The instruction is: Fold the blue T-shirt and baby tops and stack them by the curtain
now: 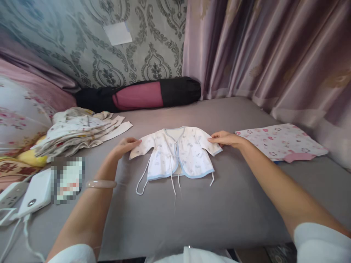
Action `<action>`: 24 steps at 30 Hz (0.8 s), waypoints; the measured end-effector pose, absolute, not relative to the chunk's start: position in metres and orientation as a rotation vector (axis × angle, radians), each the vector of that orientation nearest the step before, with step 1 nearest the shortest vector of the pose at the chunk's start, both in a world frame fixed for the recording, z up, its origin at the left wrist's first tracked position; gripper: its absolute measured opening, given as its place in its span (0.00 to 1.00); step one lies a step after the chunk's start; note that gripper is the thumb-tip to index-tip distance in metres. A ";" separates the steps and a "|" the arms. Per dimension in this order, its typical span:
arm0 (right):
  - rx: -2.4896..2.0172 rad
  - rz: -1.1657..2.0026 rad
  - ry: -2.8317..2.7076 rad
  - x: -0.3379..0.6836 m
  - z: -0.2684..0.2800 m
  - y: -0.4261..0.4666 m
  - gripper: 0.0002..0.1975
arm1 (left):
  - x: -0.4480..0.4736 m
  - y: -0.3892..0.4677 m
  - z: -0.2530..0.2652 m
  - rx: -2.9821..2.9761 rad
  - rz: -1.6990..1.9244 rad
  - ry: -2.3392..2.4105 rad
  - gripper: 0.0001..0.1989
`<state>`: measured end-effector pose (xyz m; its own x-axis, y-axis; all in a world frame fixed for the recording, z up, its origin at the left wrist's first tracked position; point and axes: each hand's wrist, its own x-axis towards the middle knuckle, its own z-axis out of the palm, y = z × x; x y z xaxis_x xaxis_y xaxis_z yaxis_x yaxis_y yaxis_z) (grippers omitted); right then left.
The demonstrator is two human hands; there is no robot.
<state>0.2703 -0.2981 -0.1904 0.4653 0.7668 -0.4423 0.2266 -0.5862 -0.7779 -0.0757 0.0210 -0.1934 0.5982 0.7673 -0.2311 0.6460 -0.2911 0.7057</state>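
A small white baby shirt with a faint print, pale blue edging and white tie strings lies spread on the grey bed surface. Its front panels meet at the middle, and the ties hang loose below the hem. My left hand pinches the sleeve on the left near its upper edge. On the other side, my right hand has the right sleeve between thumb and fingers. A pale bangle circles my left wrist.
Folded clothes are piled at left. A power strip, a white power bank with cables and a pixelated item lie nearer. A pink-printed folded cloth rests at right; a black-and-pink roll lines the back.
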 end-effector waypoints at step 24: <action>-2.473 0.066 -0.737 0.299 -0.213 -0.303 0.17 | -0.095 0.036 -0.200 1.860 0.619 1.371 0.15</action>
<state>0.2995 -0.3031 -0.2134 0.8483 0.5187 0.1068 0.4917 -0.6965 -0.5226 -0.0947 0.0363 -0.1995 0.3148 0.9482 -0.0419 0.5956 -0.1630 0.7866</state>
